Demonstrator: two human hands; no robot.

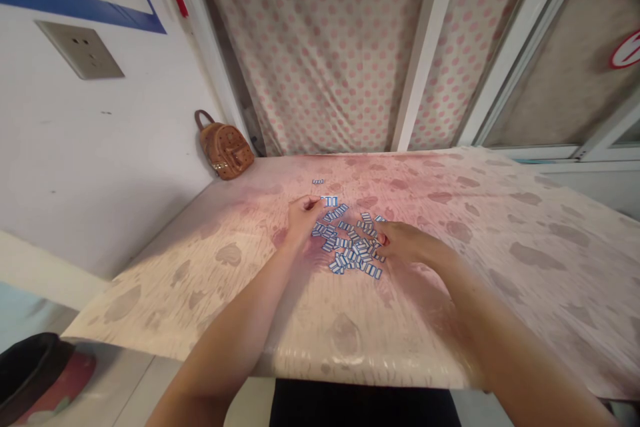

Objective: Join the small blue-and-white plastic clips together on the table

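Observation:
My left hand [303, 215] is closed in a pinch, and a small blue-and-white striped piece [330, 201] sticks out from its fingertips, held above the table. Just below and to the right lies a loose pile of similar striped pieces [356, 255], several of them overlapping at odd angles. At the pile's right edge is my right hand [401, 241]. Its fingers are curled together against the pieces, and what they hold, if anything, is hidden. One small striped strip [318, 181] lies apart from the pile, farther back beyond my left hand.
A patterned plastic cloth [230, 293] covers the table. At the back left corner, a small brown backpack [227, 150] leans by the white wall. Curtained sliding panels [325, 47] stand behind the table. On the floor at lower left is a dark-rimmed bin [60, 380].

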